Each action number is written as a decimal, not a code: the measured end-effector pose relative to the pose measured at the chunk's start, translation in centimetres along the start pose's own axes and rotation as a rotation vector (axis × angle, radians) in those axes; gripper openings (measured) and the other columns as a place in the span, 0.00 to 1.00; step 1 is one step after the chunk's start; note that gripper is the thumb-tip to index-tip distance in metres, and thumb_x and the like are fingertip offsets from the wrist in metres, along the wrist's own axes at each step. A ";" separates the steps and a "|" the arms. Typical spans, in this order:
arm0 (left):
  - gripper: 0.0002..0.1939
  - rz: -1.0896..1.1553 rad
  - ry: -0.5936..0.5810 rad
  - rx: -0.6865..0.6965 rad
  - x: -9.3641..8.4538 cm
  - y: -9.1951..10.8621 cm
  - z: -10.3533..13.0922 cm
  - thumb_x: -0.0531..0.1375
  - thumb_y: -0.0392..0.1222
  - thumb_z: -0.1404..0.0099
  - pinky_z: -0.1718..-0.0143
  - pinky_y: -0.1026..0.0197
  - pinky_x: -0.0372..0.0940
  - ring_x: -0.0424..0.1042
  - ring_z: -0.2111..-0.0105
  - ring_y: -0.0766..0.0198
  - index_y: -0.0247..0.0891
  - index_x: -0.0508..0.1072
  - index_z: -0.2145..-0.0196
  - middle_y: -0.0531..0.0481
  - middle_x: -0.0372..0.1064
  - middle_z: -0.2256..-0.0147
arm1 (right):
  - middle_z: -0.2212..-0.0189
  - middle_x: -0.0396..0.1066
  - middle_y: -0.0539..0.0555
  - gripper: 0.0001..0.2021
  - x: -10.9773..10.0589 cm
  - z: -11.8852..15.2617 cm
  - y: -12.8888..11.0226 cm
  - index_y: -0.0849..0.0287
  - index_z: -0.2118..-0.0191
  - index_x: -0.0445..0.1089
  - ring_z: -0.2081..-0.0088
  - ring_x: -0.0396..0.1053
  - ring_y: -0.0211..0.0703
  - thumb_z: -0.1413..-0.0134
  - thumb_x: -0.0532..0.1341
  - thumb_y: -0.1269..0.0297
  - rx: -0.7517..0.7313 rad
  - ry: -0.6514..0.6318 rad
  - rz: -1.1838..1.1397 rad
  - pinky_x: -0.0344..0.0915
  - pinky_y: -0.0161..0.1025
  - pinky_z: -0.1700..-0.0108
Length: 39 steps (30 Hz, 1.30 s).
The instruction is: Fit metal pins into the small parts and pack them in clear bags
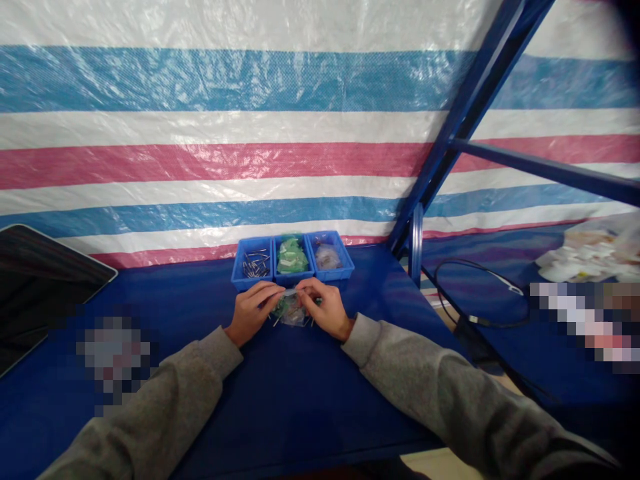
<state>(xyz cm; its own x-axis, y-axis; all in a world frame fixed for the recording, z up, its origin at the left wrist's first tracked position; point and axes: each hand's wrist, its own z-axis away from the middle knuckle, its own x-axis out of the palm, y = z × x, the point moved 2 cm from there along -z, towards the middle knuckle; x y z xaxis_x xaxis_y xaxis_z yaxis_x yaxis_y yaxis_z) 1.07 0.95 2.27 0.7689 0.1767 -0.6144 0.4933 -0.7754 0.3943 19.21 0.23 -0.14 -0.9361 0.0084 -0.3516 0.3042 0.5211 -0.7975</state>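
Note:
A small clear plastic bag (293,312) hangs between my two hands, just in front of the blue bins. My left hand (253,308) pinches its upper left edge, fingers closed. At the upper right edge, my right hand (325,308) grips the same bag between thumb and fingers. Thin metal pieces and bits of green show around and behind the bag, too small to make out. Behind it stand three blue bins: the left bin (241,275) holds slim metal pieces, the middle bin (295,276) a green bundle (292,255), the right bin (336,274) clear plastic bags (327,257).
The bins stand on a blue table (300,393) against a striped plastic sheet (225,160). A dark screen-like panel (40,293) is at left. Blue metal framing (450,143) rises at right, near a black cable (480,323) and a filled clear bag (595,250).

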 end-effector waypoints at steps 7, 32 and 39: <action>0.07 0.006 0.037 -0.012 -0.2 -0.1 0.3 0.58 0.37 0.38 0.65 0.62 0.67 0.70 0.67 0.65 0.37 0.74 0.63 0.47 0.70 0.65 | 0.72 0.66 0.52 0.09 -0.3 -0.3 -0.6 0.58 0.64 0.70 0.72 0.64 0.38 0.43 0.55 0.61 -0.110 0.021 0.137 0.63 0.34 0.67; 0.06 -0.002 0.008 -0.005 0.2 -0.6 0.1 0.58 0.35 0.38 0.62 0.63 0.65 0.70 0.66 0.66 0.37 0.74 0.65 0.49 0.72 0.66 | 0.74 0.63 0.51 0.09 -0.4 -0.4 -0.6 0.59 0.60 0.69 0.72 0.61 0.38 0.41 0.54 0.62 -0.157 0.056 0.112 0.60 0.35 0.67; 0.07 -0.002 0.027 -0.005 0.1 -0.4 0.2 0.58 0.34 0.38 0.59 0.62 0.65 0.70 0.64 0.65 0.38 0.74 0.63 0.49 0.72 0.65 | 0.74 0.63 0.51 0.09 -0.2 -0.6 -0.4 0.59 0.66 0.69 0.71 0.62 0.38 0.41 0.54 0.63 -0.159 0.003 0.140 0.59 0.35 0.67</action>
<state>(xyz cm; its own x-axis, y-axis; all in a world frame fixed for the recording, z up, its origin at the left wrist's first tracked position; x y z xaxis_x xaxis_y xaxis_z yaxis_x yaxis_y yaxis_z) 0.85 1.20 1.94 0.7786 0.1948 -0.5965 0.4969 -0.7718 0.3966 19.16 0.47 0.57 -0.8872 0.0922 -0.4521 0.3999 0.6425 -0.6537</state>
